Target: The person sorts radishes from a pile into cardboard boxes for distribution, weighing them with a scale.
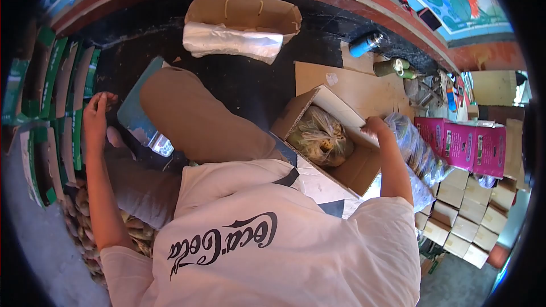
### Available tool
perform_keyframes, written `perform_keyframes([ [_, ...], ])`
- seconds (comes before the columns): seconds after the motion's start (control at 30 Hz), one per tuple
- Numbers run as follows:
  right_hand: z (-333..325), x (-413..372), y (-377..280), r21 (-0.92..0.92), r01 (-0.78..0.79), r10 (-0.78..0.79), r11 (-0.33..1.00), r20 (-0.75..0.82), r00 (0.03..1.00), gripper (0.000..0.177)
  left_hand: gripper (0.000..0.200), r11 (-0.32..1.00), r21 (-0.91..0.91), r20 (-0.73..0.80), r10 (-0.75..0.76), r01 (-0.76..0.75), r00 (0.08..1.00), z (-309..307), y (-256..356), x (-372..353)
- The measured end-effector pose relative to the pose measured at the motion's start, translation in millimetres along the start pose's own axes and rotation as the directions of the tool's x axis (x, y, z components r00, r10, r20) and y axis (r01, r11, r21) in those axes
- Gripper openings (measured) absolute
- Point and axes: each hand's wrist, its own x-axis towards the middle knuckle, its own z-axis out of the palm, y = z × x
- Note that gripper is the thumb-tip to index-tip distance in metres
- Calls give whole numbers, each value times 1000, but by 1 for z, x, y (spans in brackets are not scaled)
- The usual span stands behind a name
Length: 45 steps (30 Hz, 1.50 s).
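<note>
My right hand (pixel 375 128) is closed on the upper right edge of an open cardboard box (pixel 364 177). Inside the box lies a knotted clear plastic bag (pixel 321 136) with brownish-yellow contents. On the far left, my left hand (pixel 99 104) is raised beside upright green and brown cartons (pixel 56 74), its fingers curled together and nothing visible in them. A blue surface (pixel 136 94) shows between that hand and my bent knee.
At the back sits a brown paper bag (pixel 244 11) with white plastic over its front. A blue flask (pixel 365 44) and cans (pixel 389 67) stand behind the box. To the right are filled plastic bags (pixel 418 156), pink boxes (pixel 475 145) and stacked small cartons (pixel 469 210).
</note>
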Motion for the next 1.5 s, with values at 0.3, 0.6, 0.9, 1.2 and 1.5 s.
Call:
perform_keyframes([
  [0.3,102,-70,28,113,-112,102,987,89,991,44,26,993,-83,96,-76,84,993,-6,-40,27],
  [0.6,117,-99,45,205,-507,495,837,114,862,43,26,987,-84,58,-135,140,989,-15,-55,26],
  [0.9,-58,-46,18,375,-65,183,925,-290,939,55,32,994,-7,-84,-111,111,990,-48,-58,16],
  [1.2,-97,155,-226,188,-71,66,980,33,997,44,35,953,292,-269,6,76,963,-80,-80,-25],
  [1.5,41,125,-236,-80,-394,401,916,247,882,66,40,963,195,-308,-118,184,944,-75,-73,-36],
])
